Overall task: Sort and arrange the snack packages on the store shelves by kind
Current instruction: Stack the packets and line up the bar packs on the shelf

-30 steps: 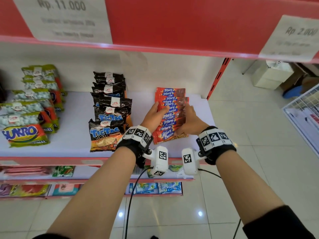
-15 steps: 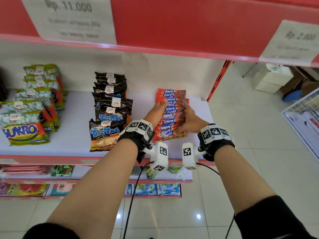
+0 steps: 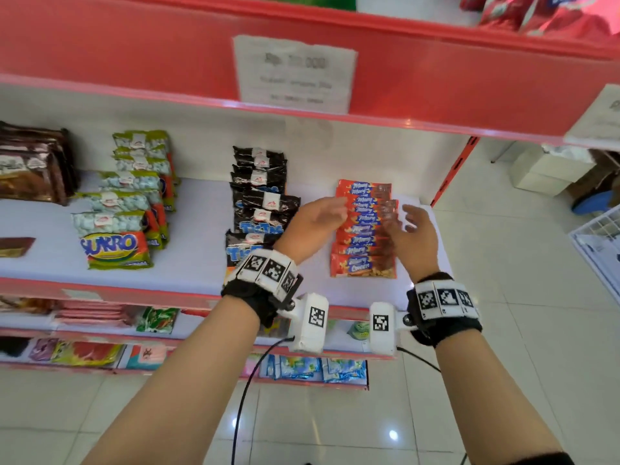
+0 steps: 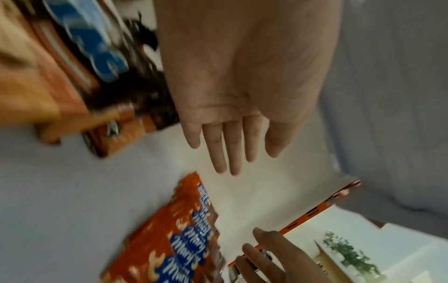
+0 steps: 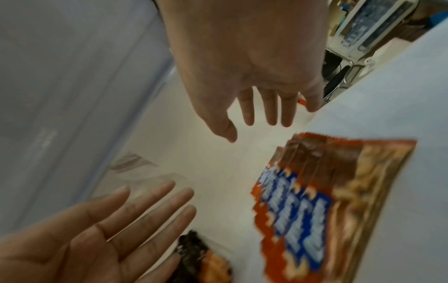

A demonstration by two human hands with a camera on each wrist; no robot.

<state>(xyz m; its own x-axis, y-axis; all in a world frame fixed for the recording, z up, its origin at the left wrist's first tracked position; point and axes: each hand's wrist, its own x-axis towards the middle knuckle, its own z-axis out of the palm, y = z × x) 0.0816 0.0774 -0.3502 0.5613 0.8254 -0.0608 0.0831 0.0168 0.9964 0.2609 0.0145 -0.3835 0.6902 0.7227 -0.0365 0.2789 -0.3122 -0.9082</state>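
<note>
A fanned row of orange "Mary Queen" packets [image 3: 364, 229] lies on the white shelf [image 3: 194, 260] at its right end. My left hand [image 3: 318, 223] hovers at the row's left side with straight fingers, holding nothing. My right hand [image 3: 411, 229] hovers at its right side, fingers spread. Both wrist views show flat open palms above the packets [image 4: 174, 239] [image 5: 322, 201]. Left of them stands a row of black "Tic Tac" bags [image 3: 261, 203], then green "Sukro" bags [image 3: 124, 203].
Brown packets [image 3: 30, 166] sit at the far left. A red upper shelf edge [image 3: 302, 72] with a price label hangs close overhead. Lower shelves [image 3: 161, 327] hold more snacks. A red upright [image 3: 453, 169] bounds the shelf's right end, with tiled floor beyond.
Both hands let go of the Mary Queen row and lifted off it, fingers opening. The view has shifted so that more of the shelf's left side shows.
</note>
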